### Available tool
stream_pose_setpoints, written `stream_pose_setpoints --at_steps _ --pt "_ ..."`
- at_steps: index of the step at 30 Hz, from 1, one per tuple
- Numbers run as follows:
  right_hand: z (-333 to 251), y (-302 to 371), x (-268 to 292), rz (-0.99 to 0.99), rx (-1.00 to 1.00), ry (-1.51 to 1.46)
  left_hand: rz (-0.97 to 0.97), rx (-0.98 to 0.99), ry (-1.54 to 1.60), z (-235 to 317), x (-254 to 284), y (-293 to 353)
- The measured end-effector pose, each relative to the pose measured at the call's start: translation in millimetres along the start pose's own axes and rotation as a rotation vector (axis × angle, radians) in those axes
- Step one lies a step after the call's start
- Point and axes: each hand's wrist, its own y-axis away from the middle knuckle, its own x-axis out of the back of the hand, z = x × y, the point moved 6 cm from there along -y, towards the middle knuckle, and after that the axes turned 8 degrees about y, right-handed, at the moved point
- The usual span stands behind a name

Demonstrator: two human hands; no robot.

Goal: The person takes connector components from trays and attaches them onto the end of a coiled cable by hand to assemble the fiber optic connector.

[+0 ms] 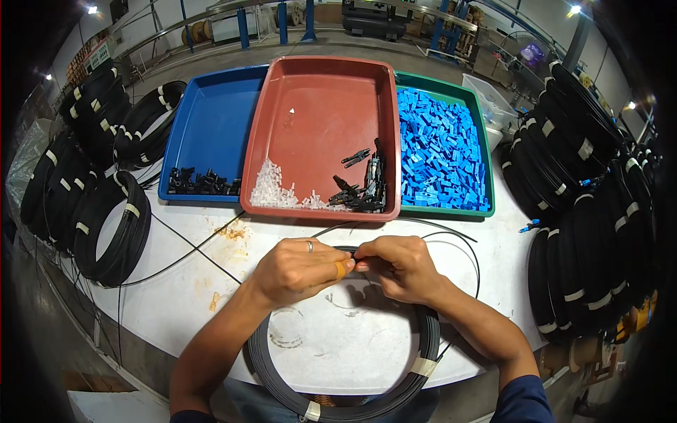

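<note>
A coil of black cable (430,338) bound with pale tape lies in front of me, its near side over the table's front edge. At its far side my left hand (300,271) is closed, with fingertips pinched on the black cable. It wears a ring and an orange wrap on one finger. Meeting it tip to tip, my right hand (402,268) also pinches there, thumb and forefinger together. The exact piece between the fingertips is mostly hidden. A loose cable end (451,229) curves out to the right behind my right hand.
Beyond my hands stand a blue tray (211,106) with black sleeves, a red tray (324,92) with clear pieces and black connectors, and a green tray (486,169) full of blue clips. Taped black coils (134,233) stack at left, more coils (592,254) at right.
</note>
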Motion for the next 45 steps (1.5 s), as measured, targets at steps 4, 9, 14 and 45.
stream_pose_setpoints --at_steps 4,9,14,45 --pt "-4 -1 7 0.061 0.072 0.088 0.081 0.104 0.069 -7 0 2" --pt "-1 5 -2 -0.026 0.06 0.121 0.006 0.005 -0.019 1 -3 -1" --pt "-6 0 7 0.072 0.081 0.114 0.047 0.039 0.017 -4 -2 0" --pt "-4 3 2 0.056 0.06 0.069 -0.009 -0.148 -0.13 15 -2 -7"
